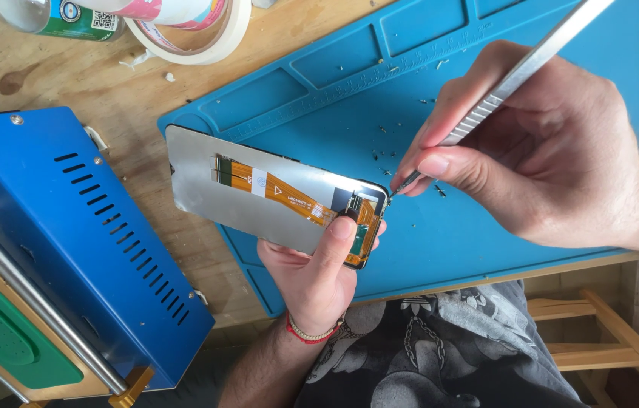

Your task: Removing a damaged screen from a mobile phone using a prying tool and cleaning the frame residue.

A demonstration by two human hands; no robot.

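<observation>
Bench (131,106): bare wood, stained, with a blue mat (455,249) laid aslant over its right part; small dark scraps dot the mat.

Top left edge: a can (59,17) lying on its side, green-and-white label with a small square code patch; beside it a roll of tape (214,39), cream-coloured, with a pink-and-white container standing inside its ring.

Left: a blue metal box (85,234) with rows of slanted vent slots, a steel rod along its lower side and a green pad at the corner of the view.

Screen panel (259,193): flat, silver-grey back facing up, an orange ribbon cable running along it with a white tag near the middle and a black patch at the right end. It is held in the air over the near left edge of the mat, tilted, not resting on the bench.

Left hand (318,276): closed around the right end of the panel from below, thumb pressed on the back beside the ribbon's end (a red-and-bead band sits at the wrist).

Right hand (538,151): pinched shut on a steel tool (520,72), thumb and forefinger near its tip, the shaft running up and right out of view. The tip touches the panel's upper right corner.

Bottom: dark printed cloth on the person's lap, and wooden rails at lower right.
</observation>
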